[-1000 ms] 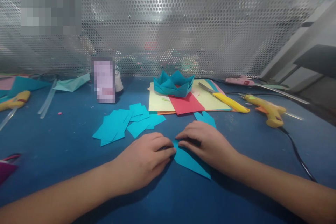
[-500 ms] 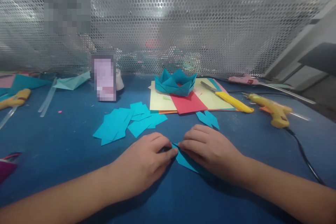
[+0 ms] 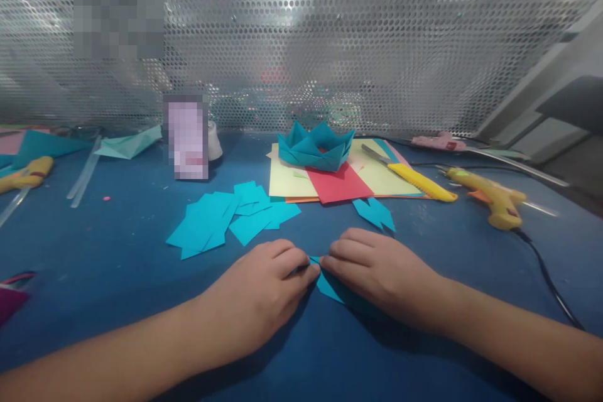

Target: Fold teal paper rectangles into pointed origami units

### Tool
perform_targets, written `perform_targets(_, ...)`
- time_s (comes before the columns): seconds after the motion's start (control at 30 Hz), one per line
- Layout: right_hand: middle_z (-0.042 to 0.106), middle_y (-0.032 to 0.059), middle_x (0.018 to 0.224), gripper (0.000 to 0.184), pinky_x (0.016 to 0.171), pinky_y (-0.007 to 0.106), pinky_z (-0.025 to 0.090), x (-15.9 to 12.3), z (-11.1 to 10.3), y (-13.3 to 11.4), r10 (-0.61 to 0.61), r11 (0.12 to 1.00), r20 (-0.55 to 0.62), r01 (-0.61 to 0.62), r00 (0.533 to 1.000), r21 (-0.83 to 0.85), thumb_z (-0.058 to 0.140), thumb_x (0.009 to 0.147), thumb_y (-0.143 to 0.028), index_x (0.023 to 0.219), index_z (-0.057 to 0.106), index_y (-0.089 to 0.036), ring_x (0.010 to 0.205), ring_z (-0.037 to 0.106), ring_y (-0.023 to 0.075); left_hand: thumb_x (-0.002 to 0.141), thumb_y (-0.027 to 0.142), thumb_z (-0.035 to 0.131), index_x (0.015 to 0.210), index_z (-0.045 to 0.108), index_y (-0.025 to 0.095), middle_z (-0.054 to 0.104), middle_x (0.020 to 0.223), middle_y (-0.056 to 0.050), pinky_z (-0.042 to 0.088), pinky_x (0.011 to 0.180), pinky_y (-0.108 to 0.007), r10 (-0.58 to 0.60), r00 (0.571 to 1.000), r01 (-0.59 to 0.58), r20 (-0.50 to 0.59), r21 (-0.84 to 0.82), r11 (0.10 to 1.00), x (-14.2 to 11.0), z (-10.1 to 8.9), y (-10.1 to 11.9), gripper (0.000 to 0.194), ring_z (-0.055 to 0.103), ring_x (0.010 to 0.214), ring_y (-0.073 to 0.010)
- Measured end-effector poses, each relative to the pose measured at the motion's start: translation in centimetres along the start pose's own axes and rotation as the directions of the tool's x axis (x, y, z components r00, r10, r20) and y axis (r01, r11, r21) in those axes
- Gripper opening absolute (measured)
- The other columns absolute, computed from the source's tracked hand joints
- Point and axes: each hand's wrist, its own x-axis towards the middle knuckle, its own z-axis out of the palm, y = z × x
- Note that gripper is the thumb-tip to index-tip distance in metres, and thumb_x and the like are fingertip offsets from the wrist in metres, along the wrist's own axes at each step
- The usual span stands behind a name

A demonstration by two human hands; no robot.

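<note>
Between my hands on the blue tabletop is a blue sheet of paper (image 3: 331,287), partly covered by my fingers. My left hand (image 3: 277,286) pinches its left tip between thumb and fingers. Curled over the upper part of the same paper, my right hand (image 3: 372,270) presses near that tip and hides much of the sheet. Beyond my left hand lies a loose pile of blue paper pieces (image 3: 207,220). Two folded blue paper pieces (image 3: 375,212) rest just past my right hand.
A folded blue paper crown shape (image 3: 315,147) and a red paper (image 3: 339,182) sit on stacked coloured sheets (image 3: 287,185). Beside them are a yellow utility knife (image 3: 419,180) and a corded glue gun (image 3: 492,198). A blurred-out phone (image 3: 188,138) stands upright at back left.
My right hand has shifted very slightly down and right over the blue paper. Both hands keep their grip, and the surrounding things lie as before.
</note>
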Motion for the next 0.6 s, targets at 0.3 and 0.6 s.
perform_targets(0.3,0.057,0.0074,0.075,0.031,0.064,0.031,0.043,0.37,-0.26,0.02,-0.046,0.999,-0.001,0.046,0.999,0.004,0.033,0.095,-0.010,0.090,0.063,-0.010,0.069,0.045,0.0191,0.096,0.011,0.037,0.111,0.060,0.009,0.060,0.093,-0.011,0.054,0.072,-0.041,-0.017,1.000,0.017,0.024,-0.004,1.000,-0.07,0.24,0.03,0.028,0.055,0.084,-0.0227)
perform_targets(0.6,0.058,0.0072,0.075,0.035,0.064,0.032,0.043,0.31,-0.31,0.25,-0.058,0.998,-0.005,0.058,0.998,0.015,0.029,0.097,-0.010,0.096,0.064,-0.008,0.067,0.043,0.0188,0.095,0.009,0.037,0.112,0.059,0.008,0.061,0.103,-0.015,0.055,0.077,-0.041,-0.001,1.000,0.001,-0.022,-0.021,1.000,-0.12,0.15,0.20,0.028,0.058,0.092,-0.0237)
